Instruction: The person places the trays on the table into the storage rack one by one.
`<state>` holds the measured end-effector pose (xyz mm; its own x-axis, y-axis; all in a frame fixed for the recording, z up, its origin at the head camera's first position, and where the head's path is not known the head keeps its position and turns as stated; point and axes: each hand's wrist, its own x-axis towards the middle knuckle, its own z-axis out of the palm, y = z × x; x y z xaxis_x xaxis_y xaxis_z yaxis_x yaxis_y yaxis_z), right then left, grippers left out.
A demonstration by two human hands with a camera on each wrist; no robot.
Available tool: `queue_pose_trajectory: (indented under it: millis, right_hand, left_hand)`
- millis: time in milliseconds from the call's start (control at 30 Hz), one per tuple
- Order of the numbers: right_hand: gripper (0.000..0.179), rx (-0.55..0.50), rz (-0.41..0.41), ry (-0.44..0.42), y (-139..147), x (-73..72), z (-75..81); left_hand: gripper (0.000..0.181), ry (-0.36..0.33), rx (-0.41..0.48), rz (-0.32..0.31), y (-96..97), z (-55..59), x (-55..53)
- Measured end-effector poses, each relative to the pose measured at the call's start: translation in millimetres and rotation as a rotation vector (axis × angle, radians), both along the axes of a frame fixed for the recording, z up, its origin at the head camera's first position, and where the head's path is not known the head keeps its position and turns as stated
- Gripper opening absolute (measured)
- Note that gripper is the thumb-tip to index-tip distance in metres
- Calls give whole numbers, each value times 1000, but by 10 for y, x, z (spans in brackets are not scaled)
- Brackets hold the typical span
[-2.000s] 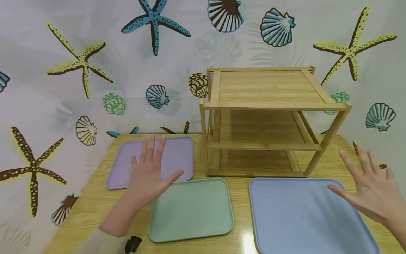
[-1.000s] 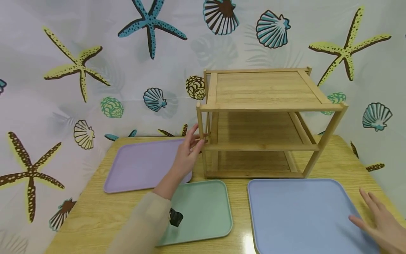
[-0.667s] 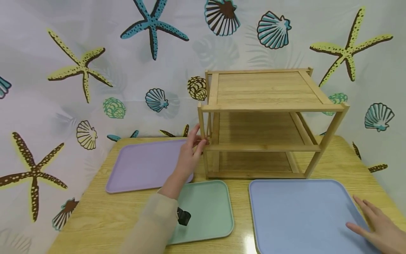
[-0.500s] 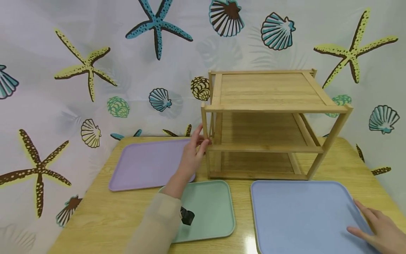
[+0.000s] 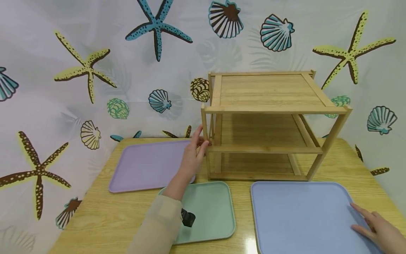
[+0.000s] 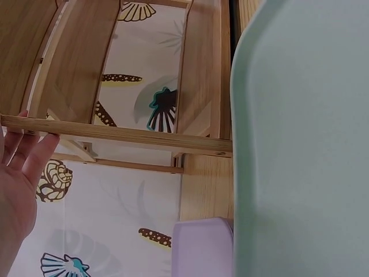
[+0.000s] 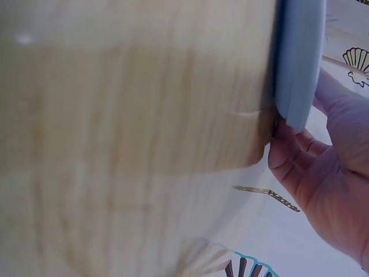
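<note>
A light wooden three-tier shelf rack stands at the back of the table. My left hand grips its front left post beside the middle tier, with the thumb in front and fingers behind; in the left wrist view the thumb and fingers of the hand meet the post. At the right, a blue tray lies in front of the rack. My right hand is at its right edge, thumb over the tray. In the right wrist view, the fingers curl at the tray's edge, pinching it.
A green tray lies in front of the rack, partly under my left forearm. Farther back on the left is a purple tray. All sit on a wooden table, before a shell-and-starfish patterned cloth.
Both hands were spread above the trays. My left hand has moved right and taken hold of the rack's post. My right hand has come down to the blue tray's right edge.
</note>
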<state>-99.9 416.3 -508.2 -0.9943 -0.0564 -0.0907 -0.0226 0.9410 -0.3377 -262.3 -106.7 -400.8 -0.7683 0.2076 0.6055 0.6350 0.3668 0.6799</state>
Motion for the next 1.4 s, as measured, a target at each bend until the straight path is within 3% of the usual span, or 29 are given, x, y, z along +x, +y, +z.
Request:
queue_pose_trajectory:
  millis: [200, 433, 533, 733, 967, 1233, 1400]
  right_hand:
    - [62, -86, -21, 12, 32, -18, 23]
    - [61, -204, -39, 13, 31, -4, 53]
    - [50, -248, -50, -3, -3, -15, 110]
    - [44, -316, -70, 40, 7, -11, 127]
    - [41, -515, -128, 120, -10, 74, 101]
    - [49, -694, -214, -24, -135, 116, 310]
    - [48, -810, -232, -192, -151, 106, 480]
  left_hand:
    - [52, 3, -1, -3, 6, 12, 1]
    - [52, -13, -13, 11, -15, 53, 4]
    - [52, -9, -15, 13, -25, 62, 11]
    - [52, -5, -12, 17, -46, 48, 24]
    - [52, -27, -10, 21, -69, 26, 47]
    - [52, -14, -12, 16, -56, 26, 21]
    - [52, -8, -14, 17, -45, 40, 14]
